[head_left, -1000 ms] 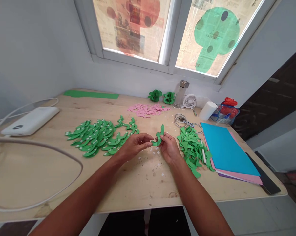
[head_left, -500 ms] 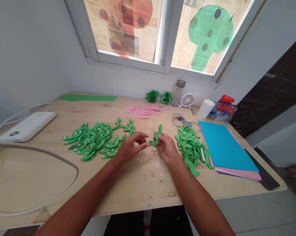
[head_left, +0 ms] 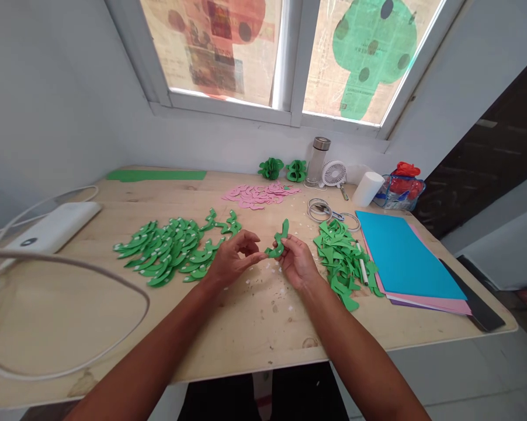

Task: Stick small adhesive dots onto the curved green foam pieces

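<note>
My right hand (head_left: pixel 299 262) pinches a wavy, curved piece of green paper (head_left: pixel 280 241) upright between its fingers, over the middle of the table. My left hand (head_left: pixel 237 255) is just left of it, thumb and forefinger apart. Its thumb tip is at the lower end of the piece; whether they touch I cannot tell. Left of my left hand lies a pile of similar green curved pieces (head_left: pixel 167 248) with small white squares on them. Beyond my right forearm is a heap of green paper scraps (head_left: pixel 340 257) with a white pen (head_left: pixel 363 272) on top.
Pink paper pieces (head_left: pixel 259 195) and two green paper ornaments (head_left: pixel 271 168) lie toward the wall. Tape rolls (head_left: pixel 319 210), a bottle (head_left: pixel 318 161), a small fan (head_left: pixel 334 173) and blue sheets (head_left: pixel 408 257) are on the right. A white power bank (head_left: pixel 55 225) and cable (head_left: pixel 127 280) are left.
The view has shifted slightly. Both hands stay almost where they were, with the green paper piece still in my right hand.
</note>
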Available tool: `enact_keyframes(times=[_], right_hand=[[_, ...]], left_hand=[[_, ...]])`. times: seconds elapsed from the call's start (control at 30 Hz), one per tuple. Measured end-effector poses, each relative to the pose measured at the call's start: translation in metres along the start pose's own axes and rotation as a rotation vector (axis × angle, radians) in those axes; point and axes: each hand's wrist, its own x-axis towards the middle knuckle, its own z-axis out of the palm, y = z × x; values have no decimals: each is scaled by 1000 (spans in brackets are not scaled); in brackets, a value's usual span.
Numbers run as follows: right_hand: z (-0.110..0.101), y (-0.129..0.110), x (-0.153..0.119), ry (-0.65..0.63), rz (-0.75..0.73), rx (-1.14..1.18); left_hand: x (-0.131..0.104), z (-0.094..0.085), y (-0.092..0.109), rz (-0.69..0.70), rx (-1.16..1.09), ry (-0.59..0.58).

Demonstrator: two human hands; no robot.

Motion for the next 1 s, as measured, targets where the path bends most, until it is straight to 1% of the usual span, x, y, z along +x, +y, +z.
enact_keyframes(times=[0.13, 0.27, 0.47, 0.57, 0.8, 1.0], right_hand=[[0, -1, 0, 2, -17, -26], [-1, -2, 0, 3, -44, -73], [-1, 0, 0, 14, -81, -167], [-1, 1, -1, 12, -89, -200], [-1, 2, -1, 12, -91, -278], [5, 0, -7, -19, -127, -379]], left_hand=[[0, 1, 1, -22, 15, -2], [0, 1, 1, -13, 28, 3], [-1, 1, 3, 2, 111, -66], [-1, 1, 6, -10, 117, -95], [-2, 4, 4, -61, -25, -130], [-2, 4, 1, -105, -174, -82]])
